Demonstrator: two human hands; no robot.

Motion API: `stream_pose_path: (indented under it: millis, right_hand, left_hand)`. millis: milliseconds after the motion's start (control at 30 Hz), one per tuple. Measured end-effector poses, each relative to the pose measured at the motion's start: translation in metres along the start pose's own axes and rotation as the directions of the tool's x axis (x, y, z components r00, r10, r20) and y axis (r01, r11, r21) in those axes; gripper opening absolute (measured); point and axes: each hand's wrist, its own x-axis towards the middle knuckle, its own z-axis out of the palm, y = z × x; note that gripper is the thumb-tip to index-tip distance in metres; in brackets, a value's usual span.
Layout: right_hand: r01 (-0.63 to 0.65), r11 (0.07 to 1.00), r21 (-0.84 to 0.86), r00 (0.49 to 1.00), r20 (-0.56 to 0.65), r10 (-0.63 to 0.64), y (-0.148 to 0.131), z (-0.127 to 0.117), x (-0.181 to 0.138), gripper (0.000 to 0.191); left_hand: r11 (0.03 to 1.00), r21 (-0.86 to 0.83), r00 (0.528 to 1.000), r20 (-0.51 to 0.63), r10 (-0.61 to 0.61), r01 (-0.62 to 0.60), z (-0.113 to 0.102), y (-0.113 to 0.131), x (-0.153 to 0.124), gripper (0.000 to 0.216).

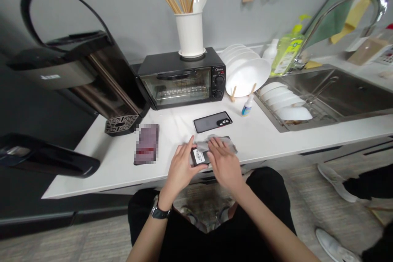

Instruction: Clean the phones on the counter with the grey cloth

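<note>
A dark phone [194, 159] with a white barcode sticker lies near the counter's front edge. My left hand [181, 168] grips its left end, thumb along the near side and fingers at the far side. Under the flattened fingers of my right hand [224, 164], a thin grey cloth [229, 142] is pressed on the phone's right part. Just beyond lies a phone case [210, 123] with a black rim and camera cutouts. A small spray bottle [247, 106] stands to its right. Left of my hands is a blurred-out purplish rectangular item [147, 144].
A toaster oven [181, 84] bears a white holder [190, 35] with chopsticks. At left stands a tall dark drinks machine [101, 77]. White plates [248, 75] and a sink [353, 86] are to the right. Another person's shoes [334, 245] show at lower right.
</note>
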Motion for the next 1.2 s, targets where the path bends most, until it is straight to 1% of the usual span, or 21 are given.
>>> stream_pose_path:
  millis: [100,167,200,233,300,400,467,533,600,700,800,867,933,1000,1067,1133,1200]
  right_hand:
    - [0.096,0.993,0.062,0.987,0.125,-0.103,-0.038,0.009,-0.006,0.047]
    - [0.132,0.986,0.102,0.973,0.176,-0.149,-0.048,0.007,-0.012,0.047]
    - [0.151,0.981,0.117,0.967,0.188,-0.172,-0.047,0.004,-0.017,0.046]
    - [0.170,0.977,0.126,0.963,0.191,-0.192,-0.041,-0.001,-0.023,0.046]
    - [0.181,0.979,0.096,0.964,0.178,-0.196,-0.020,-0.014,-0.035,0.049]
    - [0.120,0.992,-0.038,0.986,0.123,-0.115,0.023,-0.033,-0.047,0.055]
    - [0.049,0.993,-0.111,0.996,0.076,-0.041,0.046,-0.042,-0.044,0.059]
    - [-0.003,0.992,-0.129,0.999,0.047,0.009,0.055,-0.044,-0.031,0.061]
    - [-0.008,0.996,-0.090,0.999,0.053,0.013,0.047,-0.037,-0.016,0.061]
    - [0.061,0.998,0.033,0.992,0.110,-0.064,0.009,-0.014,0.000,0.058]
    - [0.116,0.982,0.149,0.982,0.130,-0.136,-0.032,0.005,-0.005,0.061]
    - [0.133,0.974,0.181,0.978,0.134,-0.159,-0.042,0.005,-0.017,0.056]
    - [0.147,0.976,0.160,0.974,0.148,-0.171,-0.030,-0.005,-0.031,0.052]
    - [0.150,0.985,0.082,0.976,0.150,-0.161,-0.003,-0.021,-0.043,0.056]
    - [0.113,0.993,-0.024,0.986,0.128,-0.109,0.029,-0.036,-0.049,0.059]
    - [0.050,0.993,-0.109,0.995,0.088,-0.040,0.054,-0.045,-0.045,0.062]
    - [0.022,0.990,-0.140,0.998,0.066,-0.012,0.063,-0.045,-0.032,0.064]
  left_hand:
    - [0.999,0.031,0.999,-0.014,0.044,-0.044,0.000,-0.004,-0.003,0.083]
    - [0.997,0.051,0.998,-0.016,0.056,-0.055,0.000,-0.005,-0.004,0.081]
    - [0.997,0.055,0.999,-0.017,0.050,-0.049,0.000,-0.004,-0.004,0.082]
    - [0.998,0.055,0.999,-0.013,0.040,-0.040,0.000,-0.004,-0.003,0.085]
    - [0.999,0.050,1.000,-0.009,0.019,-0.018,0.000,-0.002,-0.002,0.095]
    - [0.999,0.050,1.000,-0.015,-0.009,0.010,0.000,0.001,0.001,0.110]
    - [0.999,0.050,1.000,-0.021,-0.021,0.022,0.000,0.002,0.002,0.111]
    - [0.998,0.053,1.000,-0.017,-0.026,0.027,-0.001,0.002,0.003,0.110]
    - [0.997,0.064,1.000,-0.010,-0.029,0.030,0.000,0.001,0.003,0.108]
    - [0.997,0.068,0.999,-0.012,-0.030,0.031,0.001,-0.002,0.001,0.102]
    - [0.998,0.035,0.998,-0.027,-0.052,0.053,0.001,-0.001,-0.001,0.093]
    - [0.997,0.012,0.997,-0.023,-0.080,0.081,0.001,0.001,-0.002,0.092]
    - [0.997,0.005,0.997,-0.013,-0.083,0.083,0.000,0.004,-0.001,0.100]
    - [0.998,0.013,0.998,-0.008,-0.062,0.062,0.000,0.005,-0.001,0.111]
    - [0.998,0.015,0.998,-0.003,-0.056,0.056,0.000,0.006,0.000,0.121]
    - [0.998,0.000,0.998,0.001,-0.066,0.066,-0.001,0.007,0.000,0.127]
    - [0.998,-0.021,0.998,-0.005,-0.066,0.066,-0.001,0.008,0.001,0.128]
